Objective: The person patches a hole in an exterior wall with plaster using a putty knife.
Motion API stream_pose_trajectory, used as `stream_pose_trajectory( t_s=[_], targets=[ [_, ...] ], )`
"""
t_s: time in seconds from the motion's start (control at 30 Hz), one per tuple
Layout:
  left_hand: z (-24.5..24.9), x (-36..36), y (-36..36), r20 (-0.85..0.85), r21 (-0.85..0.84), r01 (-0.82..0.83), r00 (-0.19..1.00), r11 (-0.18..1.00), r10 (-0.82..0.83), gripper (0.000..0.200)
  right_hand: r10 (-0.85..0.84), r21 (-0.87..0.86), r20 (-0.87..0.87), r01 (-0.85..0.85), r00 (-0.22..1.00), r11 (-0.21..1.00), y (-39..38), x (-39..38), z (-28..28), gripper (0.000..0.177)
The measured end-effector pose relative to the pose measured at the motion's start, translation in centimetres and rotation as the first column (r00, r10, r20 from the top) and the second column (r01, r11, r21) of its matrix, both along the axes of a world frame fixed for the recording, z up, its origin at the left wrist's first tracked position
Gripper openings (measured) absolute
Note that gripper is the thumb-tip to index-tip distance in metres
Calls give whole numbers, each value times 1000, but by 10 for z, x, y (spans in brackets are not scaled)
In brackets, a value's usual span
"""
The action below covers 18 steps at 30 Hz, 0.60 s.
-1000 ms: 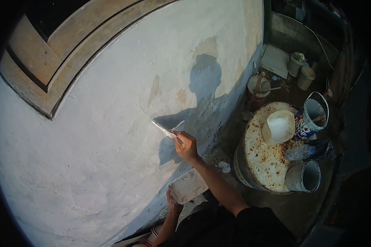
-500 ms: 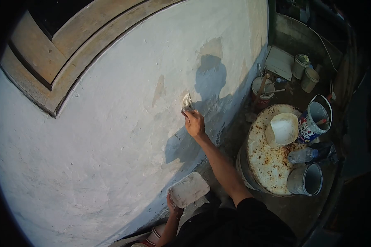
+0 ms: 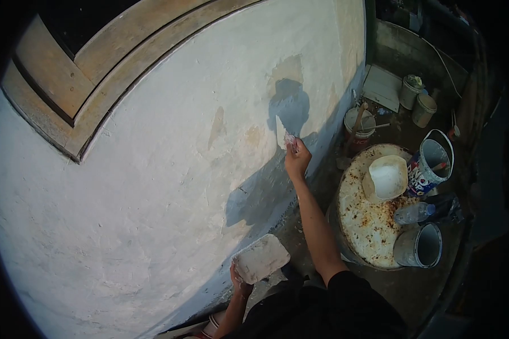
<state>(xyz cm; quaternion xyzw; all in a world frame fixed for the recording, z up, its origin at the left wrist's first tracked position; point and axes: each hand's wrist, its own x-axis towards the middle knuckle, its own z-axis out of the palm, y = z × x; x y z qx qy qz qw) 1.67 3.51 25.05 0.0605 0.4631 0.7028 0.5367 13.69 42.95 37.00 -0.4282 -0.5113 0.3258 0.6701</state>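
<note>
My right hand (image 3: 297,160) is closed round the handle of a putty knife (image 3: 281,134), its pale triangular blade pointing up close to the white wall (image 3: 152,203). Bare tan patches show on the wall, one of them a yellowish patch (image 3: 254,136) left of the blade. My shadow falls across the wall behind the knife. Lower down, my left hand (image 3: 240,282) grips the side of a shallow rectangular plastic tub (image 3: 263,259) smeared with whitish material. Part of the left fingers is hidden by the tub.
To the right stands a rusty drum (image 3: 356,226) bearing a white tub (image 3: 388,177), a paint bucket (image 3: 431,164), a plastic bottle (image 3: 414,213) and a grey bucket (image 3: 421,247). Behind it is a bucket with sticks (image 3: 360,125). A wooden frame (image 3: 90,121) borders the wall at upper left.
My right hand has moved right and slightly up along the wall with the putty knife, uncovering the yellowish patch. The left hand and tub have barely shifted.
</note>
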Motion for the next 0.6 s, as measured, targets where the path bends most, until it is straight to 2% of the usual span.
stream_pose_trajectory(
  t_s=[0.07,0.17,0.2,0.27,0.37,0.4,0.47,0.57,0.6],
  targets=[
    [3,0,-2,-11,-28,-4,1000,1000,4,59,16,40,69,-19,998,999,20,-6,-4,17],
    [21,9,-4,-278,103,69,960,992,-38,60,131,109,57,-137,990,985,11,-33,-20,17],
    [19,8,-3,-152,61,26,988,998,-17,60,156,124,74,-164,985,979,2,-39,-25,18],
    [10,0,-2,97,-42,-39,994,998,43,60,95,179,186,-129,978,975,-21,-52,-23,16],
    [-11,-5,-3,-30,-37,-49,998,998,48,63,273,293,167,-312,947,904,-66,-54,0,19],
    [-10,-4,-2,-22,-31,-45,999,998,45,62,318,336,140,-347,938,875,-77,-57,2,21],
    [-4,1,5,-5,-13,-38,999,999,38,62,323,359,155,-358,934,862,-94,-59,2,20],
    [6,7,11,-117,5,0,993,1000,1,64,308,326,112,-327,945,887,-100,-46,8,18],
    [3,6,10,-73,8,-11,997,1000,12,61,303,328,109,-322,947,888,-95,-39,8,18]
  ],
)
